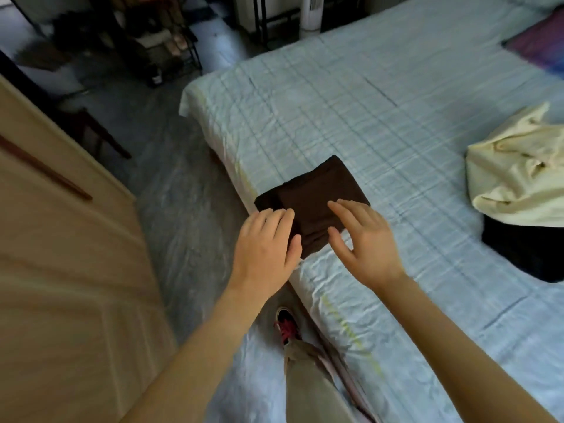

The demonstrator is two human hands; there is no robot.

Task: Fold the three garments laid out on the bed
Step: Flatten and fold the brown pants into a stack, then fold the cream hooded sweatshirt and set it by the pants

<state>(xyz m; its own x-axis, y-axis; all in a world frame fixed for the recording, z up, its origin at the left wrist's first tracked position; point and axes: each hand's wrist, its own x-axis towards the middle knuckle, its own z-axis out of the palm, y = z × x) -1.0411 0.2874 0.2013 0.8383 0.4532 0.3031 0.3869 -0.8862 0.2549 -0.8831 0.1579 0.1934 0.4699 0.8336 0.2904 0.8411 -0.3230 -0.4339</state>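
1. The black garment [525, 251], far right of the brown garment [317, 196], is partly covered by the cream garment [515, 178] crumpled on top of it. Both run out of view at the right edge, so their full shape cannot be made out.
2. A purple item [540, 41], far beyond and right of the brown garment, is cut off by the frame and too blurred to identify.
3. The near left corner of the brown garment is hidden under the left hand [265, 245].
4. The dark rack [158, 41], beyond and left of the brown garment, is blurred; its contents are unclear.
5. The brown garment lies folded into a compact rectangle at the left edge of the bed [351, 102], 1 narrower layer showing along its left side.
6. The left hand is flat, palm down, fingers straight and together, resting on the brown garment's left edge, thumb beside its near corner.
7. The right hand [363, 236] is spread and relaxed over the brown garment's near right corner, gripping nothing; whether its fingertips touch the cloth cannot be told.
8. Both forearms reach in from below the brown garment, bare.
9. Below the brown garment, 1 shoe [287, 325] and a beige trouser leg [308, 386] stand beside the bed.
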